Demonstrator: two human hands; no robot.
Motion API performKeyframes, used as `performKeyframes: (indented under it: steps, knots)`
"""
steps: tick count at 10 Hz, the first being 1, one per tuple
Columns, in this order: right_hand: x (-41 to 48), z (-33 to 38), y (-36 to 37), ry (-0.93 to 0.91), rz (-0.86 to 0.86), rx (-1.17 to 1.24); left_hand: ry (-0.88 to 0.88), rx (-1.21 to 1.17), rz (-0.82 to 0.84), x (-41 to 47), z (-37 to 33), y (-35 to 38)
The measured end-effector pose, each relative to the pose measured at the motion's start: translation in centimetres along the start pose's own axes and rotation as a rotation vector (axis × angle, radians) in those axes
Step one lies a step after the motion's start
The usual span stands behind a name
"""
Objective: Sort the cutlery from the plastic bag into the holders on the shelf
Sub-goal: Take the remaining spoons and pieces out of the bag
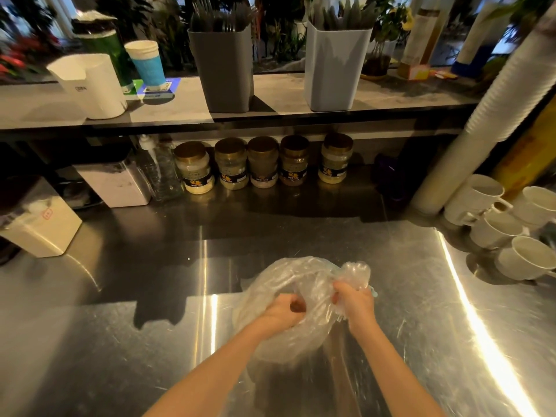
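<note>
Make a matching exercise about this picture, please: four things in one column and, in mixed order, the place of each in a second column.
Things:
1. bag
2. dark holder
3. jars
4. mugs

Places:
A. in a row under the shelf
B. on the counter, at its right side
C. gripped by the left hand and the right hand
D. on the shelf, with forks in it

Pairs: 1-C; 2-D; 3-A; 4-B

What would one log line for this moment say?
left hand: grips plastic bag | right hand: grips bag's bunched end | bag: on steel counter | grey holder, white holder: on shelf, hold cutlery
</note>
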State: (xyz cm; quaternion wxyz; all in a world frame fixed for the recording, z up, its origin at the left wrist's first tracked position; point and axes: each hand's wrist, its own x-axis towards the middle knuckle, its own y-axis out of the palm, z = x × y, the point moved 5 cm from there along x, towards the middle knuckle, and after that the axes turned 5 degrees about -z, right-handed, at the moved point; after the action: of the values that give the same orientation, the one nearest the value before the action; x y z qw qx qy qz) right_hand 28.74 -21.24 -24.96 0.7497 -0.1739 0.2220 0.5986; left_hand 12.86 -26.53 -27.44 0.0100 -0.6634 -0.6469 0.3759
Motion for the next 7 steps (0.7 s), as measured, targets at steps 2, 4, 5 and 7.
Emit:
performKeyframes:
  steps: [2, 4, 5, 7]
  knots:
    - [-0.4, -1.0, 2.4, 0.151, 0.298, 0.2, -0.133, -0.464, 0.009, -1.3, -2.2, 1.4]
    - [-0.6, -0.5, 2.9, 0.195, 0.371, 0.344, -0.249, -0.81, 0.013, -1.3, -1.8, 2.1]
    - [-0.3, 0.0, 3.1, 0.159, 0.375, 0.309, -0.257, -0.892, 0.067, -1.7, -2.5, 2.3]
    - [0.8, 0.6, 1.3, 0.007, 0.166, 0.094, -0.201, -0.72, 0.022, 0.1, -1.7, 1.7]
